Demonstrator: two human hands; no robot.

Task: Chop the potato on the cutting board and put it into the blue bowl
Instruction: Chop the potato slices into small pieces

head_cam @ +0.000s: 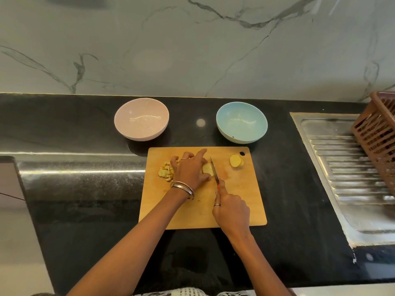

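The cutting board (235, 199) is a flat rectangle of pale wood with rounded corners and a small dark hole near its far right corner. On it the left hand (190, 169) presses down on a peeled, pale yellow piece of potato (207, 169), with the fingers curled over it and the index finger stretched forward. The right hand (232, 212) grips the handle of a knife (214, 170), and its index finger lies along the top. The thin metal blade stands on edge just at the right side of the held piece. A heap of small chopped pieces (165, 171) lies at the left part of the board, just beside the left hand. Some round potato slices (236, 160) lie stacked near the hole, apart from the knife.

The near half of the board is bare wood. Beyond the far edge of the board stands the blue bowl (241, 122), smooth and round, with nothing inside. The pink bowl (141, 119) of the same shape stands to the left of it, well apart.

The counter (85, 199) is glossy black stone. At the right there is a ribbed steel drainboard (346, 167) and a brown plastic basket (378, 133) with slots. The wall behind is pale marble with dark veins
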